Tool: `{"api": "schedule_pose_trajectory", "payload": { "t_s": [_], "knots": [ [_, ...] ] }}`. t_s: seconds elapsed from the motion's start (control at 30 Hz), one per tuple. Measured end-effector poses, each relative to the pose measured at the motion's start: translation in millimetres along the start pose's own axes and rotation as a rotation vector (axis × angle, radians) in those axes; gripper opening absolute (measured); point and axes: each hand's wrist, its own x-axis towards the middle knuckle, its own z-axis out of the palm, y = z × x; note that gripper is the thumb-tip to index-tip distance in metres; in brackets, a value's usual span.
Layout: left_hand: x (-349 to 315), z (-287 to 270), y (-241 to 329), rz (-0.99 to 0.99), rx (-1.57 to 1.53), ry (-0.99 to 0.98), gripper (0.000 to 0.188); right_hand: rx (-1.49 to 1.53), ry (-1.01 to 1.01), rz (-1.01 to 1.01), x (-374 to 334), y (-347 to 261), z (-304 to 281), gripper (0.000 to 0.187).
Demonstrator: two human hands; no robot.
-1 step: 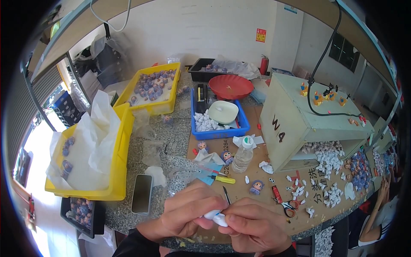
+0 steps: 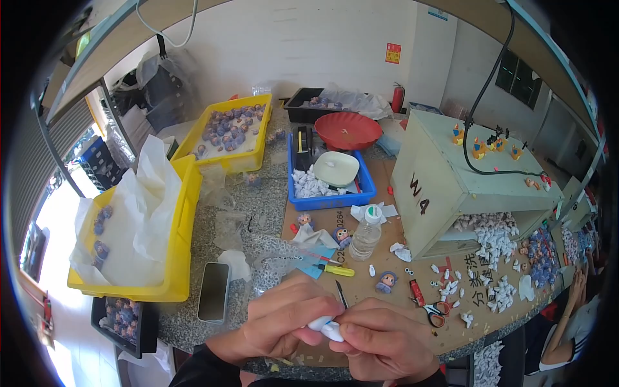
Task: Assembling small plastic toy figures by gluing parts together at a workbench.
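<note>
My left hand [image 2: 284,319] and my right hand [image 2: 385,338] meet above the near table edge, fingertips pinched. Between them is a small glossy white toy part [image 2: 332,331] with a bit of blue on it; whether it is one piece or two I cannot tell. Just beyond the fingers, a slim dark-tipped tool [image 2: 342,293] lies on the cardboard. Nearby are a yellow-handled tool [image 2: 338,270], a small purple-haired doll figure [image 2: 386,282], orange-and-black scissors [image 2: 437,313] and a red tool [image 2: 417,293].
Yellow crates [image 2: 180,245] of doll parts stand left. A phone-like dark slab [image 2: 214,292] lies near my left arm. Ahead are a clear bottle [image 2: 367,235], a blue tray [image 2: 332,201] and a red basin [image 2: 348,132]. A pale box [image 2: 432,193] and white parts [image 2: 493,248] fill the right.
</note>
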Motion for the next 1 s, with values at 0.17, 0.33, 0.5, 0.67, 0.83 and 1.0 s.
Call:
{"api": "schedule_pose_trajectory", "payload": {
  "t_s": [0.17, 0.33, 0.5, 0.67, 0.83, 1.0],
  "knots": [
    [-0.1, -0.6, 3.0, -0.001, 0.007, -0.029, 0.039, 0.05, -0.013, 0.04, -1.1, -2.6, -2.6, 0.033],
    [0.6, -3.1, 7.0, -0.07, -0.034, -0.031, 0.04, 0.159, 0.047, 0.168, -7.4, 5.2, -4.5, 0.028],
    [1.0, -11.5, 14.1, -0.186, -0.207, -0.025, 0.036, 0.132, -0.012, 0.164, -3.6, 3.3, -2.6, 0.024],
    [-1.0, -12.0, 6.7, -0.155, -0.284, 0.05, 0.022, 0.146, 0.03, 0.135, -4.1, 4.6, -5.7, 0.025],
    [-2.1, -10.1, 3.0, -0.137, -0.302, 0.009, 0.024, 0.079, -0.008, 0.112, 2.9, 1.2, -7.3, 0.022],
    [-3.0, -5.7, 1.6, -0.104, -0.283, 0.027, 0.027, 0.05, -0.024, 0.113, 4.9, -1.1, -10.3, 0.021]
  ]
}}
